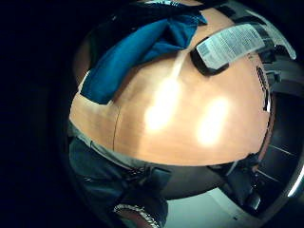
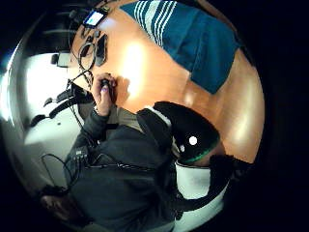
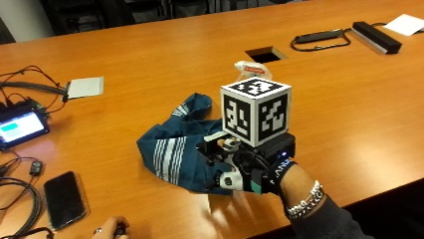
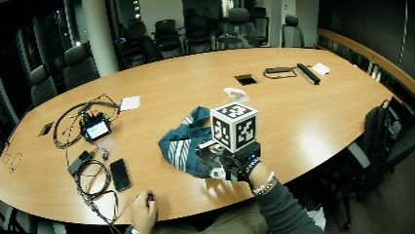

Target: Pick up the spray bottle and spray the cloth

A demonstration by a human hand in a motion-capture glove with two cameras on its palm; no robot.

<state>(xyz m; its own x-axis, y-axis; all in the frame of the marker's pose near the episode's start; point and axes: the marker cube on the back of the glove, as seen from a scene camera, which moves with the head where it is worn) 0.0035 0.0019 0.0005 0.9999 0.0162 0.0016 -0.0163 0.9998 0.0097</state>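
I sit at the near edge of a long oval wooden worktop point(image 4: 311, 117) in a meeting room, with dark office chairs point(image 4: 236, 19) along its far side. My gloved right hand point(image 3: 255, 172) hovers over the near edge, just beside the cloth point(image 3: 175, 147); my fingers are hidden under the rig, so I cannot tell how they stand. The cloth is dark teal with white stripes at one end, crumpled in a heap near the middle of the worktop. The spray bottle point(image 3: 250, 68) stands just past it, mostly hidden; only its pale trigger head shows. In the little-finger palm view its body point(image 1: 228, 47) carries a white printed label with a barcode, the writing too small to read. My bare left hand point(image 4: 144, 209) rests at the near edge beside a phone point(image 4: 121, 174) and cables point(image 4: 91, 175). A small lit screen point(image 4: 97, 129) sits toward the left end.
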